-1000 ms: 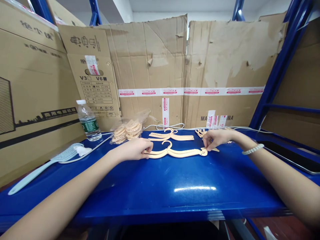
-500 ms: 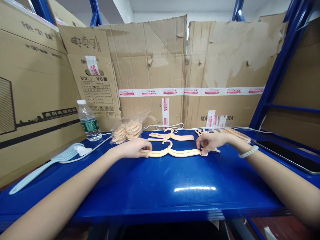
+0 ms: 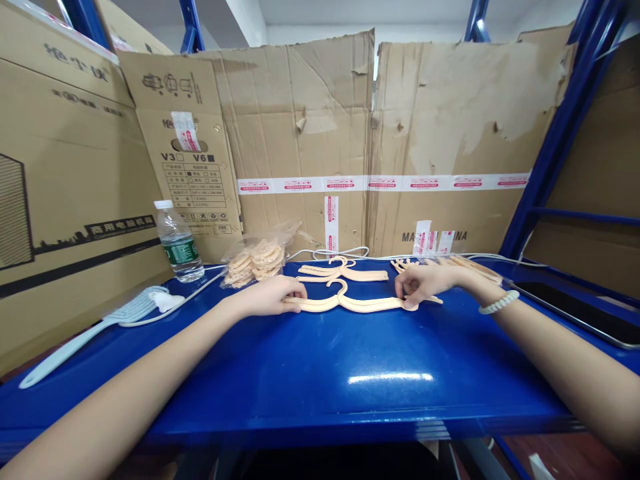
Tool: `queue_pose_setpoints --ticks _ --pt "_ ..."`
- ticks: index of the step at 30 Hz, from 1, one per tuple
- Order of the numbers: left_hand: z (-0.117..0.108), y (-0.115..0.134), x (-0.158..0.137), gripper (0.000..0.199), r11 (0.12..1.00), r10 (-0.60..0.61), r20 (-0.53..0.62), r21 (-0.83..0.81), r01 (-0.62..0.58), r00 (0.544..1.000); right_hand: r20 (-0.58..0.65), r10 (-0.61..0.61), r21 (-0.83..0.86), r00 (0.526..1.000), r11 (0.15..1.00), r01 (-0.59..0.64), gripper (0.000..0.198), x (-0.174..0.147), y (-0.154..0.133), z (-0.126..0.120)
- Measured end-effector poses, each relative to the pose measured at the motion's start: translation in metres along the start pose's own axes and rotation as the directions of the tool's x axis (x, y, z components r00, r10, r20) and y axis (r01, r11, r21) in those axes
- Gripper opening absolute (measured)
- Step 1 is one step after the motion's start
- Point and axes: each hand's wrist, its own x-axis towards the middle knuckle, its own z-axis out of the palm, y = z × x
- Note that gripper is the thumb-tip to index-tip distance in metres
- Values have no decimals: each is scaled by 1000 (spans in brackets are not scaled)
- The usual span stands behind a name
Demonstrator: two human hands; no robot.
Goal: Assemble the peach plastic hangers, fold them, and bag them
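Note:
A cream plastic clothes hanger (image 3: pixel 370 305) lies across the blue table, its hook pointing away from me. My left hand (image 3: pixel 273 295) pinches the hanger's left end between thumb and fingers. At the other end, my right hand (image 3: pixel 423 283) is closed on the hanger's right arm; the thumb and forefinger meet there. Just behind lie more hangers (image 3: pixel 367 275) of the same colour, untouched. Beyond my right hand are several pale hanger parts (image 3: pixel 473 268), partly covered by the wrist. A clear bag of folded cream pieces (image 3: pixel 257 260) sits behind my left hand.
On the left stand a water bottle (image 3: pixel 181 247) and a light-blue hairbrush (image 3: pixel 107 323), with a white cable (image 3: pixel 200 293) beside them. A dark phone or tablet (image 3: pixel 580 310) rests at the right. Cardboard sheets (image 3: pixel 300 140) wall off the back, and blue posts (image 3: pixel 545 127) rise at the sides.
Both hands have shifted very slightly to the right together with the hanger. Their hold on its two ends looks the same, and everything else stays in place.

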Motion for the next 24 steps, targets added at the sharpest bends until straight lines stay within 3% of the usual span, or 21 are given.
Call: queue_pose_setpoints --ticks 4,10,18,21,24 --pt "0 -3 -1 18 1000 10 -15 -8 -11 1000 -123 1 29 992 1000 3 41 -1 -1 -4" --pt "1 -5 -1 19 1000 2 -9 -11 -2 1000 -389 85 143 917 989 -31 41 0 7 -10" --pt "1 -5 -1 18 1000 -1 -18 -12 1 1000 -515 183 338 838 941 2 37 -5 1 -11" --pt "1 -5 -1 23 999 0 -24 -35 -1 1000 -541 186 303 820 953 -16 35 -4 6 -13" --pt "3 -5 1 33 997 -28 -87 -73 21 996 -599 156 94 785 988 -124 27 -3 14 -15"
